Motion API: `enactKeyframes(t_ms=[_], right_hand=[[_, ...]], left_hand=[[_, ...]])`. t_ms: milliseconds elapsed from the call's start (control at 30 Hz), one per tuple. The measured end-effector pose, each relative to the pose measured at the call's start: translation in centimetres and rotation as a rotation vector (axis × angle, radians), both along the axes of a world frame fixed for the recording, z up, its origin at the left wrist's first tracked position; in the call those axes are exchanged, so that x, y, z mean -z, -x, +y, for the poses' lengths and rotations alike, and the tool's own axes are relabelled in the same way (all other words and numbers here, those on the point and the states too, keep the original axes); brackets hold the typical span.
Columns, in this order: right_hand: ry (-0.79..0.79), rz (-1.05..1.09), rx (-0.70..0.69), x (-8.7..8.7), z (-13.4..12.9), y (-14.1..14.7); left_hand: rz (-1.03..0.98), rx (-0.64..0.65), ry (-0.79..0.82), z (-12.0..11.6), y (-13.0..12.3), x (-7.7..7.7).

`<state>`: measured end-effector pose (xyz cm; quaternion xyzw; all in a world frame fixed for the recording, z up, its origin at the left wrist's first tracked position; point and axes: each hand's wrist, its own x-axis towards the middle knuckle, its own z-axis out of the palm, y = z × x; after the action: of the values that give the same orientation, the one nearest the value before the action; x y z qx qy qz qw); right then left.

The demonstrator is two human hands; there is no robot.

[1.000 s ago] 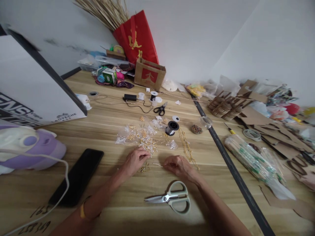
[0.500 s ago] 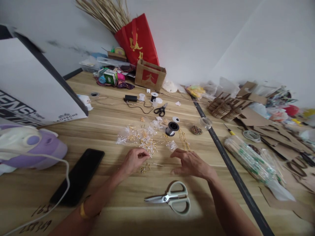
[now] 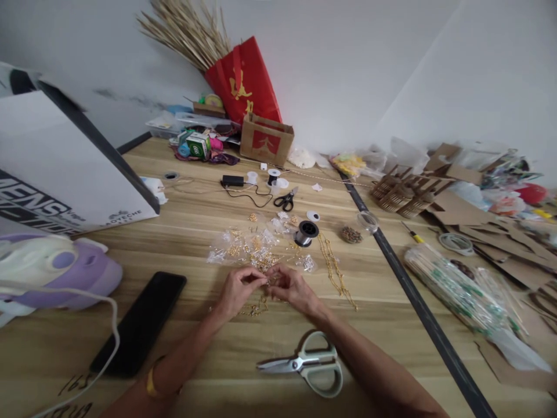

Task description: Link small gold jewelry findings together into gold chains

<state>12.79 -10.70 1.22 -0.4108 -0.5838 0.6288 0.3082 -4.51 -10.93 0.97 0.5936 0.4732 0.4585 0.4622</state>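
My left hand (image 3: 239,289) is closed in a pinch over the table, its fingertips meeting those of my right hand (image 3: 290,285). The right hand is pinched too. Whatever lies between the fingertips is too small to make out. Just beyond them is a pile of small gold and silver beads (image 3: 263,259) with little clear bags (image 3: 224,247). Under and before the hands lie gold jewellery pieces (image 3: 256,307). A gold chain (image 3: 334,267) stretches out right of the hands. Scissors with pale handles (image 3: 304,364) rest nearer to me, beside a spool of silvery wire (image 3: 306,233) farther off.
A black phone (image 3: 139,322) and a purple-white appliance (image 3: 82,273) with a cord are at left, below a large white box (image 3: 73,157). Black scissors (image 3: 285,200) lie farther back. Bagged sticks (image 3: 452,287) and cardboard (image 3: 500,238) fill the right side.
My right hand has moved left from beside the chain and closed to a pinch against my left fingertips. More of the gold chain shows. The view has shifted slightly.
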Motion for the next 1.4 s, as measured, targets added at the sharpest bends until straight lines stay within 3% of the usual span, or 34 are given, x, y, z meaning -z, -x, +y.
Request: enactKeyframes(t_ms=[300, 800, 1400], right_hand=[[0.064, 0.099, 0.096, 1.0, 0.0, 0.1], [0.054, 0.087, 0.129, 1.3, 0.0, -0.1], [0.03, 0.149, 0.146, 1.4, -0.2, 0.0]], left_hand=[[0.043, 0.051, -0.009, 0.0, -0.3, -0.1], [0.066, -0.066, 0.07, 0.3, 0.0, 0.3], [0.276, 0.078, 0.004, 0.8, -0.2, 0.0]])
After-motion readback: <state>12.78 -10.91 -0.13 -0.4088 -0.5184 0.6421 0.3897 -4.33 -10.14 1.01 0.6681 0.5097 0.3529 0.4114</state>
